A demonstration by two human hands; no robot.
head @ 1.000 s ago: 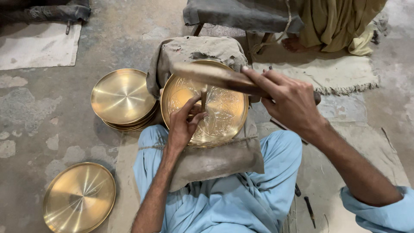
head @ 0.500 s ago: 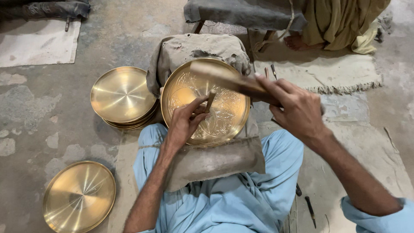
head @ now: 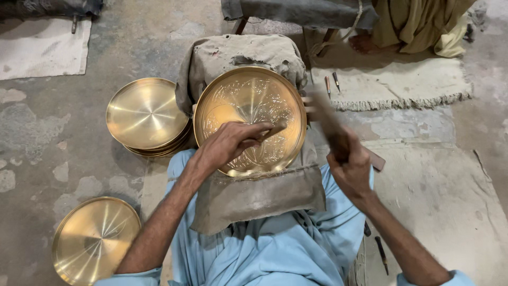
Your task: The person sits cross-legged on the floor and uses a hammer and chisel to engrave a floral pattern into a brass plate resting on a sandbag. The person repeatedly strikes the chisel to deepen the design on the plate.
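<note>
Brass plates: one engraved plate (head: 250, 119) on the lap pad, one stack (head: 147, 116) left of it, one single plate (head: 95, 239) below-left. Two small chisels (head: 332, 82) on the mat right of the engraved plate.

Left hand (head: 228, 145) is pinning a small chisel (head: 272, 130) against the engraved brass plate (head: 248, 100) sitting on a cloth-covered block (head: 238, 55), while the right hand (head: 350, 167) is gripping a blurry wooden mallet (head: 327, 119) beside it. Plain plates (head: 145, 114) are stacking up nearby.
</note>
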